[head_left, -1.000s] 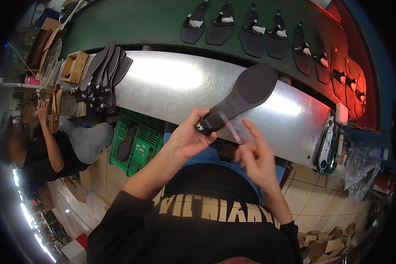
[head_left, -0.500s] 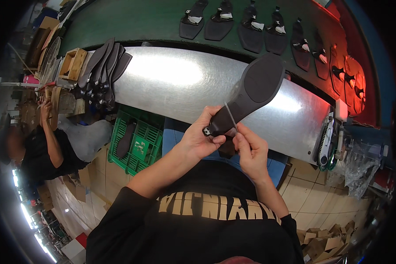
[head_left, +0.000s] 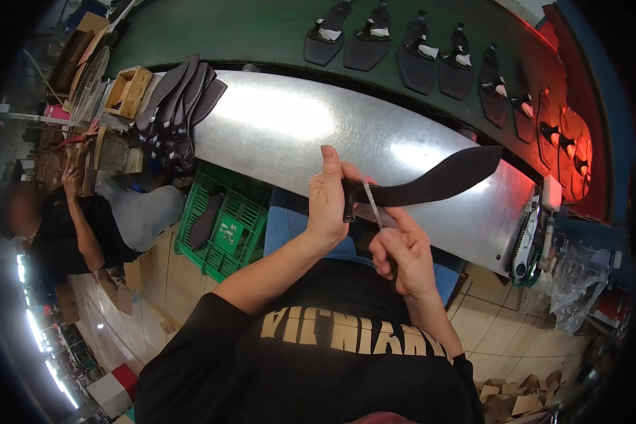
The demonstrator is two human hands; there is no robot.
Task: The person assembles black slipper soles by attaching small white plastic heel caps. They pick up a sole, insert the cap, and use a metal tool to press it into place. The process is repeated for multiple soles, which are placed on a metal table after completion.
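Since the earlier frames, the black shoe sole (head_left: 431, 185) had been turned from a steep upward slant to lie nearly level, edge-on to the camera, its toe end now pointing toward the right end of the bench. It was held in the air above the shiny metal bench (head_left: 290, 127), just in front of the person's chest, and touched nothing but the hands. The left hand (head_left: 330, 205) was clenched round the heel end, thumb raised, probably so that the sole was kept steady and its edge was presented to the other hand. The right hand (head_left: 401, 253) had been lowered below the sole; a thin pale strip (head_left: 372, 203) was pinched between its fingers and ran up to the heel end, where it met the sole. Whether the strip was stuck there or only laid against it could not be told.

At the left end of the bench, a stack of dark soles (head_left: 177, 106) was leaned together, likely kept within reach. Beyond the bench, a row of sandals with straps (head_left: 417, 46) was spaced along a green belt (head_left: 219, 32). Below the bench a green crate (head_left: 226, 222) was set on the floor, and another person (head_left: 63, 226) was seated at the left.
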